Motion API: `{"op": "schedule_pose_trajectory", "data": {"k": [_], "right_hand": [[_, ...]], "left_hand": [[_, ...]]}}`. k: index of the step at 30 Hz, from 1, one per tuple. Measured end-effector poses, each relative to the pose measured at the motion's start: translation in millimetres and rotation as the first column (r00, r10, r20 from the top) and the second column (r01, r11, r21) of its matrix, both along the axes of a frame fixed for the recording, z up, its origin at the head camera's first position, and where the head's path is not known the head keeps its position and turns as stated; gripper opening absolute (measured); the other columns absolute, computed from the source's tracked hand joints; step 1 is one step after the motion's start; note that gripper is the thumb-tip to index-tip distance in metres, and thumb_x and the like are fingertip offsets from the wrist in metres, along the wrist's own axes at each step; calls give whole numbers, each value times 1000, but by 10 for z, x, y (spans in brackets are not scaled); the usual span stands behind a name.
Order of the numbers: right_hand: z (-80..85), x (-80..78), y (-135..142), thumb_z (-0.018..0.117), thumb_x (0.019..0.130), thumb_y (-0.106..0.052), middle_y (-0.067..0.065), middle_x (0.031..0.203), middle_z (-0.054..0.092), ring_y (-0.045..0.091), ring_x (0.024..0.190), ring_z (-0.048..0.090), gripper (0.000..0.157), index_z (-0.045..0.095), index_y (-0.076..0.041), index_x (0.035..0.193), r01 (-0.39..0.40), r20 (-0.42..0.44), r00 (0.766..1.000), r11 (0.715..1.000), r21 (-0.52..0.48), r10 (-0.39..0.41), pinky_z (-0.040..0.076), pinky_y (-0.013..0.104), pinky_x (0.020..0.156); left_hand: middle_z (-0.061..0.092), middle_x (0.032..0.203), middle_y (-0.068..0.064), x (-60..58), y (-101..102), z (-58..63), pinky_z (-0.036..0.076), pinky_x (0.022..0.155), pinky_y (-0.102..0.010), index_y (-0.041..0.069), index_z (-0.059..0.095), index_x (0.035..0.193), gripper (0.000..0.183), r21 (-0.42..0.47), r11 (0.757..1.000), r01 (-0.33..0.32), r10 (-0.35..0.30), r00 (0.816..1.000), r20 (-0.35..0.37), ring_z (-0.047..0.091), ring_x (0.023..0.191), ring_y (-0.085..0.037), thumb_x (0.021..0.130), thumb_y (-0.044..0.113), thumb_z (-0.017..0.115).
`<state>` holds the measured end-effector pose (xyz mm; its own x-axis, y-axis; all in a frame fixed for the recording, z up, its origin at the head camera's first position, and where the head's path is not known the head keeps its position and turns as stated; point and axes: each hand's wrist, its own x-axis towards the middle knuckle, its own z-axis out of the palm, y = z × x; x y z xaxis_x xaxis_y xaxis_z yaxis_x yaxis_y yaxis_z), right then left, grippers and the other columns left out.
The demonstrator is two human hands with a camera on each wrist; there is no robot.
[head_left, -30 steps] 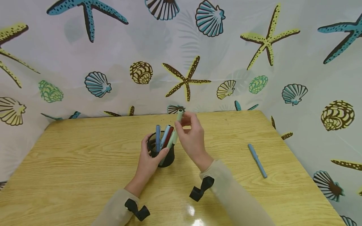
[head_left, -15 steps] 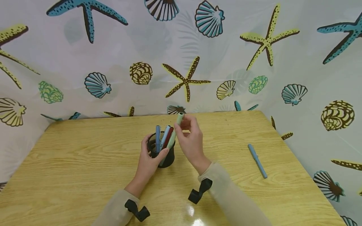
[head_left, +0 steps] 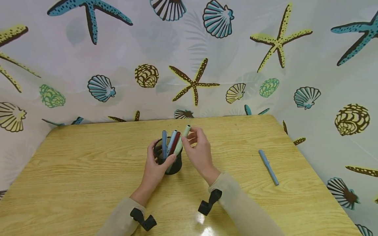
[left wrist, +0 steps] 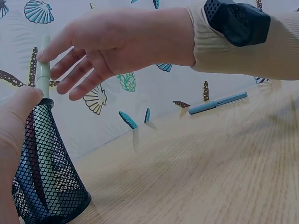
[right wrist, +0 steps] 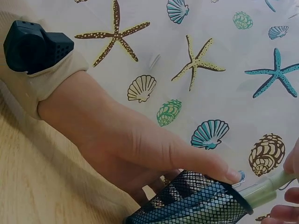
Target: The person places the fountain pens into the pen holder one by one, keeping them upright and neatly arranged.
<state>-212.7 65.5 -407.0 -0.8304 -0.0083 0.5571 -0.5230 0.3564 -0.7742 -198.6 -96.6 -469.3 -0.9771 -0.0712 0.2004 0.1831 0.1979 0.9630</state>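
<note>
My left hand (head_left: 155, 167) grips a black mesh pen cup (head_left: 175, 167), its thumb at the near side of the rim. Inside stand a blue pen (head_left: 164, 144), a light blue pen (head_left: 171, 142), a dark red pen (head_left: 175, 144) and light green pens. With thumb and index finger, my right hand (head_left: 201, 151) pinches the upper end of a light green pen (left wrist: 45, 74), whose lower part is down in the cup. The other fingers of that hand are spread loosely, as the left wrist view shows. In the right wrist view, the cup (right wrist: 196, 200) appears tilted beneath the left thumb.
A blue pen (head_left: 268, 167) lies alone on the wooden table (head_left: 88, 170), to the right of both hands. Behind the table hangs a white cloth (head_left: 124, 49) printed with seashells and starfish. Black wrist devices sit on both sleeves.
My right hand has come down slightly with the light green pen, which has sunk deeper into the cup. The left hand and the cup have stayed in place.
</note>
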Motion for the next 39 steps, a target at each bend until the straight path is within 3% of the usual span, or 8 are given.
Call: {"op": "schedule_pose_trajectory", "data": {"k": [11, 39], "right_hand": [[-131, 32, 20, 64, 89, -20, 10, 93, 58, 19, 77, 58, 33, 53, -5, 116, -18, 100, 995, 998, 62, 12, 49, 28, 64], [-139, 28, 242, 64, 89, -17, 9, 92, 57, 20, 74, 58, 29, 56, -4, 113, 22, 81, 996, 993, 114, -31, 49, 27, 62]], "left_hand": [[40, 134, -8, 11, 1, 23, 32, 95, -48, 24, 23, 142, 77, 0, 1000, -3, 3, 1000, -6, 42, 117, -26, 82, 36, 71], [40, 134, -8, -16, 3, -18, 31, 96, -50, 25, 23, 143, 79, -1, 1000, -9, 8, 1000, -12, 43, 117, -25, 81, 38, 71]]}}
